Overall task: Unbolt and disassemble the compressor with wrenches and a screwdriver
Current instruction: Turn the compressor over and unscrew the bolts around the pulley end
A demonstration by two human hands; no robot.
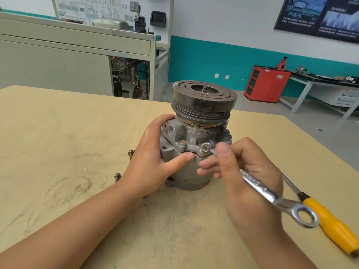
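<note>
wrench on a flange bolt, compressor held upright

the compressor (pixel 191 133) stands on end near the middle of the table (pixel 58 133), its dark grooved pulley (pixel 204 98) on top. the left hand (pixel 155 158) grasps the housing from the left, fingers curled round the far side and thumb laid across the front. the right hand (pixel 248 171) grips the wrench (pixel 260 188), thumb pressed near its head. the open end sits on a flange bolt (pixel 206 146) at the front, and the ring end sticks out toward the near right. a second flange bolt (pixel 182 143) stands just left of it. two loose bolts (pixel 117 176) lie on the table left of the left hand. the screwdriver (pixel 330 224), yellow-handled, lies on the table at the right, beyond the wrench's ring end.
</note>
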